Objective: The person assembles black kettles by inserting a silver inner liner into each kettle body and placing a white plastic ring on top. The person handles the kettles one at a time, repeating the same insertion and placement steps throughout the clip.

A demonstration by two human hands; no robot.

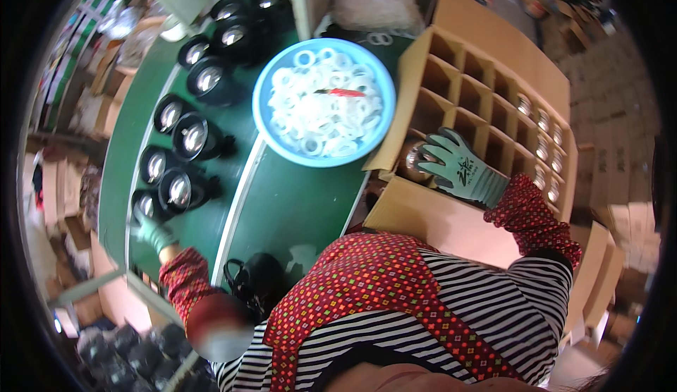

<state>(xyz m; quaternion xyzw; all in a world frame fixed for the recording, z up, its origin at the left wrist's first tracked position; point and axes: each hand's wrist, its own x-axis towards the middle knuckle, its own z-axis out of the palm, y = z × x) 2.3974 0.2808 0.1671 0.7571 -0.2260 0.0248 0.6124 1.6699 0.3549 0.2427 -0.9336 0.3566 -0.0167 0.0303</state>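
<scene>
My left hand (pixel 153 233), in a pale green glove, reaches the nearest black cup-shaped lamp (pixel 145 202) on the green bench (pixel 293 212); its fingers close on the rim, slightly blurred. Several more black lamps (pixel 190 137) with shiny silvery middles stand in two rows beyond it. Over the open cardboard box (pixel 441 216), my right hand (pixel 458 166), gloved too, has its fingers curled round a shiny round silvery lamp (pixel 415 161) in the near left cell. Its lower part is hidden in the cell.
A light blue basin (pixel 261 113) full of white plastic rings stands mid-bench, a red-handled tool (pixel 344 93) on top. Cardboard dividers (pixel 467 96) split the box; shiny lamps (pixel 543 145) fill cells at its right. A black object (pixel 264 273) sits by the bench's near edge.
</scene>
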